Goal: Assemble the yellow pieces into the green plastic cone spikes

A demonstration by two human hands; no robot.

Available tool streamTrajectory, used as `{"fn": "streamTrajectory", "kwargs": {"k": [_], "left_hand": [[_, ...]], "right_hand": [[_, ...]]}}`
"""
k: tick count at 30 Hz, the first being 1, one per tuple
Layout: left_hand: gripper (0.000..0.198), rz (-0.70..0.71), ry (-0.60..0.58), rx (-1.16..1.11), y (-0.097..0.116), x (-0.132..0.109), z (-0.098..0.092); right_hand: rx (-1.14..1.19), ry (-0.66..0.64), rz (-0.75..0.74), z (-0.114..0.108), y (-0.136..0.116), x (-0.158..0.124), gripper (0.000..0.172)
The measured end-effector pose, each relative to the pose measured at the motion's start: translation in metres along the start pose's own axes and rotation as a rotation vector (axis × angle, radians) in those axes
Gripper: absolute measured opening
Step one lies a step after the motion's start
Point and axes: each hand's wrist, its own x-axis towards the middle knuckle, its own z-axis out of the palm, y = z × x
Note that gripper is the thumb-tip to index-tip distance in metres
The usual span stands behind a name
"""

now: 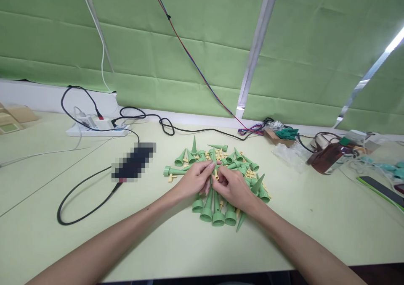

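Note:
My left hand (198,176) is closed round a green plastic cone-shaped spike (213,155), its tip pointing away from me. Held by the fingertips of my right hand (232,185) is a small yellow valve piece (216,175), against the spike's side; the exact join is hidden by my fingers. Both hands hover over a pile of similar green spikes (217,217), some upright, most lying on their sides. Scattered among them are small yellow valve pieces, with one T-shaped valve (171,178) at the pile's left edge.
On the pale table (164,243), a cabled dark device, blurred out (134,162), lies left. Behind it sits a power strip (97,127). A black cable (202,130) runs along the back. At right are a brown bottle (331,157), plastic bags (292,155) and a cardboard box (277,138).

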Motion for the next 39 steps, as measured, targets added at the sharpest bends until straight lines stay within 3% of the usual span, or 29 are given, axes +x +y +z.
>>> {"fn": "streamTrajectory", "kwargs": {"k": [18,23,31,33,39], "left_hand": [[0.039,0.012,0.04,0.025,0.0,0.001,-0.001],[0.037,0.059,0.174,0.08,0.008,0.001,-0.007],[0.032,0.113,0.446,0.377,0.013,0.004,-0.016],[0.027,0.059,0.418,0.39,0.013,0.004,-0.016],[0.038,0.001,0.232,0.447,0.002,0.0,-0.011]], "right_hand": [[0.052,-0.007,-0.005,0.003,0.002,-0.001,0.026],[0.077,-0.019,-0.028,-0.002,0.002,0.002,0.021],[0.003,0.223,0.036,-0.008,0.013,0.008,0.03],[-0.011,0.233,0.062,-0.009,0.013,0.008,0.029],[-0.067,0.23,0.109,-0.008,0.012,0.008,0.023]]}}
